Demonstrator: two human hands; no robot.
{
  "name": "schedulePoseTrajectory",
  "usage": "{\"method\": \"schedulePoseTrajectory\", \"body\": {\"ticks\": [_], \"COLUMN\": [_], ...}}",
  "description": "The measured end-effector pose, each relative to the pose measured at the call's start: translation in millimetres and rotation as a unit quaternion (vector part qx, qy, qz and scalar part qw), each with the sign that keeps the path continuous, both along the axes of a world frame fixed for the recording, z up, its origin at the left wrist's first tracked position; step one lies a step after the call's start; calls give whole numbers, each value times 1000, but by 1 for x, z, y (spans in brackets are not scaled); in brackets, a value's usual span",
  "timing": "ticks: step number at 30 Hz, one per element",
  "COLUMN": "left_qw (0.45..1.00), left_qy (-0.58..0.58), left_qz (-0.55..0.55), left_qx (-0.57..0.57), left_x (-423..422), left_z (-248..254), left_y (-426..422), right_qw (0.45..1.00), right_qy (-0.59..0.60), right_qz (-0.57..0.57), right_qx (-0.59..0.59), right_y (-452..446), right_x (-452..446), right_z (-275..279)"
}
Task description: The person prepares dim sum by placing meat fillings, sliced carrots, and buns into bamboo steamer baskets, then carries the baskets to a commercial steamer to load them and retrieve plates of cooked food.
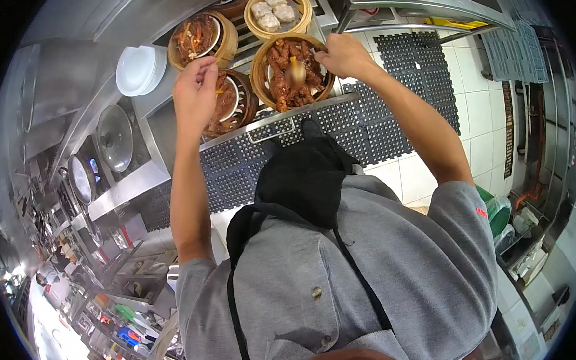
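Observation:
My right hand (pixel 348 55) is at the right rim of a round bamboo steamer basket (pixel 257 67), fingers curled over its edge. Braised chicken feet (pixel 281 82) fill this basket, and a blurred yellowish bit (pixel 298 71) shows over them. My left hand (pixel 195 93) is closed, its fingertips pinched together above the left baskets; whatever they hold is hidden. Just right of it, a darker basket (pixel 248 103) contains a white dish of reddish-brown food. Behind the hand stands another basket (pixel 227 40), its food topped with orange strips. Pale dumplings (pixel 271 13) sit in the far basket.
A stack of white plates (pixel 137 71) stands left of the baskets. Metal lids (pixel 114 137) lie farther left. The baskets rest on a slatted metal drawer with a front handle (pixel 271 132). Black perforated mats (pixel 410 88) cover the tiled floor. A steel table (pixel 427 1) is at the upper right.

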State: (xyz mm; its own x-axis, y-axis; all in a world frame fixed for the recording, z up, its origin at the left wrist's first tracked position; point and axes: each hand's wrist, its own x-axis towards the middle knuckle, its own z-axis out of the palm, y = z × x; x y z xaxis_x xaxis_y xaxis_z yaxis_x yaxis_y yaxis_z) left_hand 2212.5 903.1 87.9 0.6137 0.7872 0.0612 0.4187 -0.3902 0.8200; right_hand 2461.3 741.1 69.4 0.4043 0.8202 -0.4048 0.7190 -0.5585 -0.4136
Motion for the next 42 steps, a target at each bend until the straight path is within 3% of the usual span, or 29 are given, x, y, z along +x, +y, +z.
{"method": "schedulePoseTrajectory", "body": {"ticks": [3,5,9,16,19,20,21,22,23,25,26,31,33,40,42], "left_qw": [997,998,999,996,986,954,885,833,834,670,646,681,686,699,697], "left_qy": [52,42,37,40,38,84,83,0,-9,-269,-290,-303,-308,-287,-266], "left_qz": [-16,-11,18,76,46,21,79,93,96,138,130,162,178,134,119], "left_qx": [58,35,4,6,-158,-288,-450,-545,-543,-679,-694,-647,-635,-641,-655], "left_x": [4,9,4,-34,-75,-84,-80,-75,-69,-51,-56,-53,-51,-60,-63], "left_z": [-2,0,16,44,5,-10,-21,-37,-50,-54,-67,-82,-85,-79,-80], "left_y": [-4,-6,-11,-81,-126,-137,-149,-159,-165,-175,-177,-183,-185,-179,-176], "right_qw": [1000,995,1000,999,999,998,998,998,998,998,999,998,999,997,985], "right_qy": [-12,-71,26,44,45,53,59,57,55,52,22,-34,31,71,158], "right_qz": [-7,21,-11,4,12,15,18,24,23,23,20,14,5,33,31], "right_qx": [23,65,-8,-1,8,1,-5,-5,6,15,37,58,1,5,-57], "right_y": [0,0,0,2,1,1,2,1,1,-3,-4,-4,-1,4,7], "right_x": [-5,-9,-6,4,3,4,5,5,6,2,2,-2,2,10,24], "right_z": [-6,-8,17,0,-2,0,1,2,1,-3,-6,-6,-2,-25,-26]}}
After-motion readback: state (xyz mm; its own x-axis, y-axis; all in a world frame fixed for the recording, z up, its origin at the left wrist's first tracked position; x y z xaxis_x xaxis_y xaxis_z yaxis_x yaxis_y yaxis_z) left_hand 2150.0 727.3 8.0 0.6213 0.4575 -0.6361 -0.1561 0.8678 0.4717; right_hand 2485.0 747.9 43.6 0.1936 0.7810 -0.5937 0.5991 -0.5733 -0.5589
